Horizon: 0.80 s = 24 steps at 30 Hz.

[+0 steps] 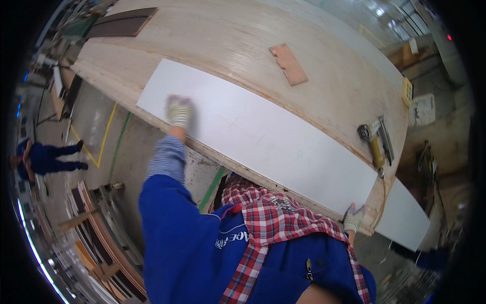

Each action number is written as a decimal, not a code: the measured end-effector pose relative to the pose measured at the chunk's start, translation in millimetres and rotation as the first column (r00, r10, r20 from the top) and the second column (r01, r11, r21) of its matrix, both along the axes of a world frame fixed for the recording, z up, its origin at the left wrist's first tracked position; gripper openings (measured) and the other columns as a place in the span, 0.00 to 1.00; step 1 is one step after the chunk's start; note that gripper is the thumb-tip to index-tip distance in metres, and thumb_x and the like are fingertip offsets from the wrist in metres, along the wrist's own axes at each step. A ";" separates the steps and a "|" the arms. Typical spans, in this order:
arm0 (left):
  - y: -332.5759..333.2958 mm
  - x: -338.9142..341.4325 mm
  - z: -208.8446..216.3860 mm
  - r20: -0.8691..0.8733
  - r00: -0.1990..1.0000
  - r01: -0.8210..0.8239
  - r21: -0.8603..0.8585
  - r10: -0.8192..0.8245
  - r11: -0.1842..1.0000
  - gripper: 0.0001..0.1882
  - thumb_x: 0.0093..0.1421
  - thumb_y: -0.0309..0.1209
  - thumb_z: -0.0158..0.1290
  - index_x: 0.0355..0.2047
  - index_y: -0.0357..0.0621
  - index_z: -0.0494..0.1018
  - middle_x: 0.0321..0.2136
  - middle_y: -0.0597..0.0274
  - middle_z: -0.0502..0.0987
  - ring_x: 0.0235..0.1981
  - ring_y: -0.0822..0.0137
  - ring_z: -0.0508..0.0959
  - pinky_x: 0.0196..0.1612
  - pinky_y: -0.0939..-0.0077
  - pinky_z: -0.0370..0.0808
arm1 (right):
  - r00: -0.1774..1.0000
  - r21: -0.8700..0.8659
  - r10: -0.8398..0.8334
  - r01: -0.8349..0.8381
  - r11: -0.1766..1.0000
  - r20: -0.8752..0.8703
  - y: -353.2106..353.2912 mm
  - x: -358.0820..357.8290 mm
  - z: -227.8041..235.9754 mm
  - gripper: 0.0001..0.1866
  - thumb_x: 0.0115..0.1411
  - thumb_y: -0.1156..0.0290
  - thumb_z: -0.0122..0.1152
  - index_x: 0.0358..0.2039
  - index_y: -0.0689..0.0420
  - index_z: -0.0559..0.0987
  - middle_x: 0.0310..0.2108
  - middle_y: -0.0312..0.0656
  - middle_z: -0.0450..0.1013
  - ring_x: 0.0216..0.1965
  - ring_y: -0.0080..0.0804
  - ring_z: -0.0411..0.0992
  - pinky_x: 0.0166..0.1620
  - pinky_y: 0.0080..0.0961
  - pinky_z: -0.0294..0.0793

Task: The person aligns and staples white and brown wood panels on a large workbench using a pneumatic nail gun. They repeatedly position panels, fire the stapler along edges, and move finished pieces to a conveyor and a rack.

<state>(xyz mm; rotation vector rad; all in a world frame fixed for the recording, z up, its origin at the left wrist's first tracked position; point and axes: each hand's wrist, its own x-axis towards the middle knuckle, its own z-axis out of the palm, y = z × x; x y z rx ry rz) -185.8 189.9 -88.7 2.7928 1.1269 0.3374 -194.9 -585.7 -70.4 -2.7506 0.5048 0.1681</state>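
along workbench (pixel 212 35) edge: flat white panel (pixel 253 126) | hands well apart: left gloved hand (pixel 179 110) blurred over panel, right gloved hand (pixel 354 217) at right end; cannot tell grips | advised: steady end, press evenly

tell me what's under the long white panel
A pale wood-topped worktable lies under the long white panel, its surface showing beyond the panel's edges. The part directly beneath is covered, so anything else there cannot be seen.

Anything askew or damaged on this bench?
The brown board beyond the white panel looks odd: it lies askew to the panel, and one long edge is notched. Whether that's damage or a deliberate cut, I can't tell.
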 end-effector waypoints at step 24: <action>88.5 53.4 88.9 -0.204 0.977 -0.102 -0.697 -0.060 0.710 0.40 0.53 0.66 0.45 0.37 0.34 0.77 0.32 0.46 0.80 0.38 0.47 0.78 0.41 0.58 0.72 | 0.737 -0.420 -0.574 0.421 0.804 -0.357 -20.4 52.1 22.8 0.62 0.46 0.30 0.56 0.65 0.68 0.46 0.65 0.61 0.48 0.66 0.54 0.49 0.65 0.38 0.52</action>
